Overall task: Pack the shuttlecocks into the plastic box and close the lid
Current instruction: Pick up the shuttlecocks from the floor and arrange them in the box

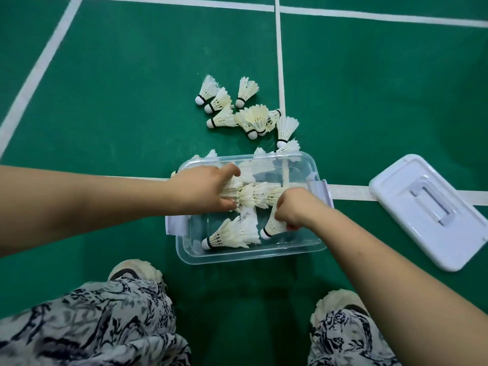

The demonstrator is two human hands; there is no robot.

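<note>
White feather and cork make these things nearly weightless, springy in the skirt and easy to crush. I judge the cork end, or a loose wrap round the feathers, to be the safer hold.

The left hand [203, 190] curls thumb and fingers round one end of a nested row of white feather shuttlecocks [250, 198], held over the middle of the clear rectangular plastic box [250, 256]. The right hand [293, 210], just beside the row's other end, is closed about the skirt of a single white shuttlecock [273, 225]. Its cork tip points away from the palm, low inside the box. Just past that tip a loose white shuttlecock [229, 236] lies on the box bottom, with bare bottom around it.

The box wall stands close behind the right wrist, so the feathers could catch on its rim. Beyond both grips, past the far wall, a scattered pile of white shuttlecocks [250, 117] lies on the green court floor [132, 101]. The flat white plastic lid with a handle [427, 210] lies outward of the right hand, apart from the box.
</note>
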